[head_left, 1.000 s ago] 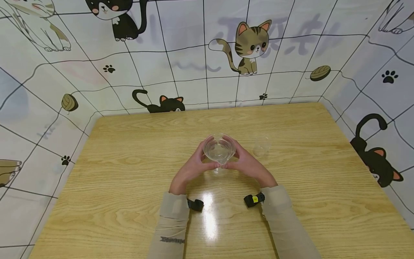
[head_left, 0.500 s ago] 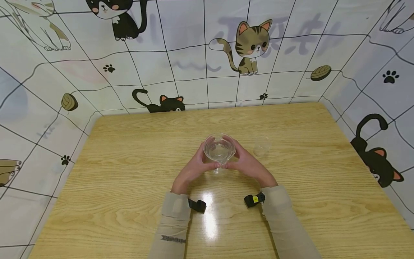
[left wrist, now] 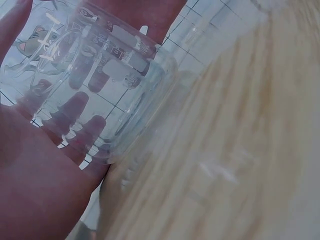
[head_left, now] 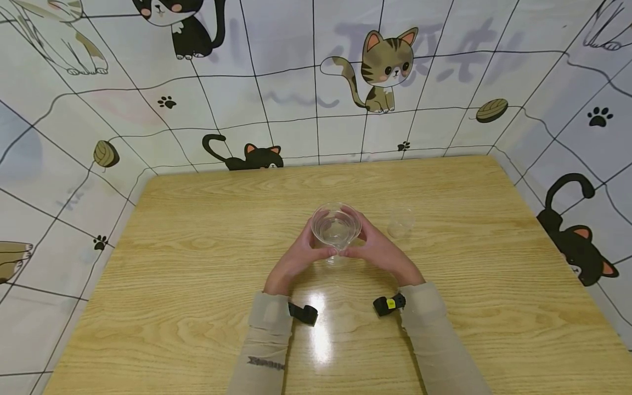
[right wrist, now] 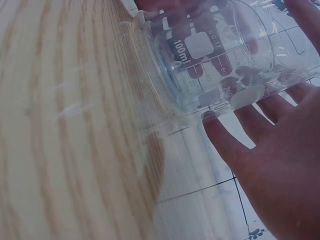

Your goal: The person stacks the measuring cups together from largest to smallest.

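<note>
Left grip [head_left: 297,253]: grasping the beaker [head_left: 336,235], palm and fingers curved round its left side, thumb along its near side
Right grip [head_left: 378,250]: grasping the same beaker from its right side, fingers curved round behind the glass, thumb tip near the other thumb just below the spout [head_left: 338,250]
Beaker: clear glass, between both palms, mouth up, spout towards the person; a smaller ring shows inside the mouth, but whether that is the base or another rim cannot be told; nor can contact between its foot and the wood
Print [right wrist: 189,52]: white lettering on the beaker wall, "100ml" and scale numbers readable in the right wrist view
Cup [head_left: 401,223]: clear and faint, right of the beaker, well apart from it
Straps: black, one on each wrist, left strap [head_left: 303,314] and right strap [head_left: 389,305] on the near side of the beaker, the right one with a yellow patch
Sleeves [head_left: 266,340]: beige, nearer the person than the beaker, a dark mark on the left one
Worktop [head_left: 212,236]: pale wood all round the beaker, a streak of glare on its near side
Sheet [head_left: 291,99]: white, gridded, beyond the beaker and to both sides, printed with cats, paws and yarn balls
</note>
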{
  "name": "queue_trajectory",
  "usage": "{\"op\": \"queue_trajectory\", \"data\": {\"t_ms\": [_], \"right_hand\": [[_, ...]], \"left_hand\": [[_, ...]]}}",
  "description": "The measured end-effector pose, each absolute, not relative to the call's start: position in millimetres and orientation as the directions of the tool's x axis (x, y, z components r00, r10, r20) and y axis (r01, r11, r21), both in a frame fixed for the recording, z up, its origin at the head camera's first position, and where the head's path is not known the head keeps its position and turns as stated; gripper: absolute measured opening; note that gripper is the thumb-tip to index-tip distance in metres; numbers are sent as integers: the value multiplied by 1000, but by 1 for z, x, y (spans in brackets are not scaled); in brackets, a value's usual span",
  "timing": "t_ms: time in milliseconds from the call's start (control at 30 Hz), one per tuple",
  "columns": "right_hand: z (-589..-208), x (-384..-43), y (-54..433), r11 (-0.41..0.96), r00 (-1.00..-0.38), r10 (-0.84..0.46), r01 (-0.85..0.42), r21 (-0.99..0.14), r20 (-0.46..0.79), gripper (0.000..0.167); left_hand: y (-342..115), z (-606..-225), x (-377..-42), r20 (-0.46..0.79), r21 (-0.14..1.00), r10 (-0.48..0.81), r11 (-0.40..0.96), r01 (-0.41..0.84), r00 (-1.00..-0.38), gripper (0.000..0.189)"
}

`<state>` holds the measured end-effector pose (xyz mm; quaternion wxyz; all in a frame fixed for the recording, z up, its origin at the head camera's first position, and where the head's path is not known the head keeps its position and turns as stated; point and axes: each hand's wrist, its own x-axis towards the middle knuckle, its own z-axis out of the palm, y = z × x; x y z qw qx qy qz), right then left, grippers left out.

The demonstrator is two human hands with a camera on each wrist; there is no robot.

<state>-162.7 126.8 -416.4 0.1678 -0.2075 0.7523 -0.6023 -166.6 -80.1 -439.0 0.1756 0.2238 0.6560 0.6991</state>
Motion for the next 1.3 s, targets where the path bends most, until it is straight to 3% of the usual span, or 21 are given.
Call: {"op": "queue_trajectory", "data": {"t_ms": [433, 767, 1300], "right_hand": [[-445, -173, 131, 190, -862, -506, -137, -972, 23, 89], [-415, -162, 129, 213, -859, -511, -105, -971, -19, 90], [-430, -170, 137, 425, -903, -423, -124, -897, -75, 91]], "left_hand": [[-80, -442, -166, 82, 994, 528, -107, 29, -845, 81], [-80, -442, -165, 69, 996, 525, -81, 31, -848, 81], [-81, -464, -174, 81, 996, 500, -81, 47, -862, 78]]}}
